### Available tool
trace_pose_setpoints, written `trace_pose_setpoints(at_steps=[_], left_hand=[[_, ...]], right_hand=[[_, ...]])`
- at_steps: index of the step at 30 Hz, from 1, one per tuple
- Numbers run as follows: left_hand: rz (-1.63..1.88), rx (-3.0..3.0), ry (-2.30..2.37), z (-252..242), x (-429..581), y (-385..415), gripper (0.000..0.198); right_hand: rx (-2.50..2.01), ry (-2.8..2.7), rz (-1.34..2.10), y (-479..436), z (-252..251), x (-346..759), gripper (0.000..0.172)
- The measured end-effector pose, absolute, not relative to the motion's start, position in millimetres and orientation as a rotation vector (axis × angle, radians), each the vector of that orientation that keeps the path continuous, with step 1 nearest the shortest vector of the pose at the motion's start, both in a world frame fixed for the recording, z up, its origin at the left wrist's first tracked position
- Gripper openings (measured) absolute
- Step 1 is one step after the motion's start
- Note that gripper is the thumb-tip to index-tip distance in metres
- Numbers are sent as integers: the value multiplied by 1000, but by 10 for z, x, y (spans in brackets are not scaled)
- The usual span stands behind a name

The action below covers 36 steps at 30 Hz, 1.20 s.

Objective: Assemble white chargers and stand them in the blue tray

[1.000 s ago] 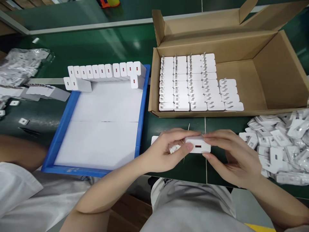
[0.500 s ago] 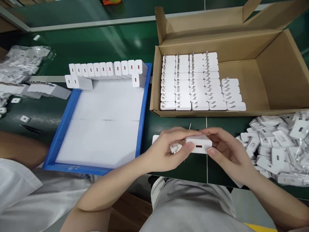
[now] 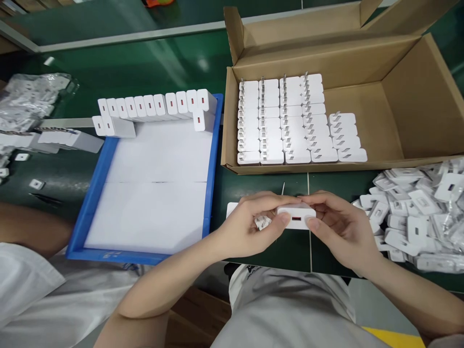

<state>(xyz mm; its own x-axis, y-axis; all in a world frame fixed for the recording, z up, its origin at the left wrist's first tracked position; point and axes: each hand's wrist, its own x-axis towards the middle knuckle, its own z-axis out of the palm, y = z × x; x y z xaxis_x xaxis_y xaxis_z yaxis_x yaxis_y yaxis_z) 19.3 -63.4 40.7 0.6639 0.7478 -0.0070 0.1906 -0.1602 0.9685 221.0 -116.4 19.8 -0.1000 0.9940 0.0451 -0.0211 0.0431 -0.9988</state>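
Between my two hands, above the table's front edge, is a white USB charger [image 3: 297, 220] whose port with a red insert faces me. My left hand [image 3: 255, 222] grips its left end, thumb on the front and fingers over the top. Thumb and fingers of my right hand [image 3: 340, 227] close on the right end. Behind my left fingers sits a small crumpled-looking white piece [image 3: 261, 222], partly hidden. The tip of a thin pointed metal tool [image 3: 283, 188] rises just beyond the hands. Part of another white piece [image 3: 231, 209] shows left of my left hand.
A cardboard box [image 3: 373, 106] holds rows of chargers, prongs up. Left of it, a blue-rimmed tray [image 3: 212, 193] carries several upright chargers [image 3: 159, 104]. Loose white covers [image 3: 409, 217] are piled at right. A co-worker's arm [image 3: 32, 224] and tweezers [image 3: 46, 198] are at left.
Both hands keep their hold on the charger, which has turned slightly so its port face looks more squarely toward me. The whole view has shifted a little.
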Motion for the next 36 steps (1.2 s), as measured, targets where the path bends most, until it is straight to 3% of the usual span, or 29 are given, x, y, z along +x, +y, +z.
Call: trace_pose_setpoints(at_steps=[36], left_hand=[[611,1551,781,407,230,-634,33]], right_hand=[[-1176,-1213,1332,-1166,187,2204,18]])
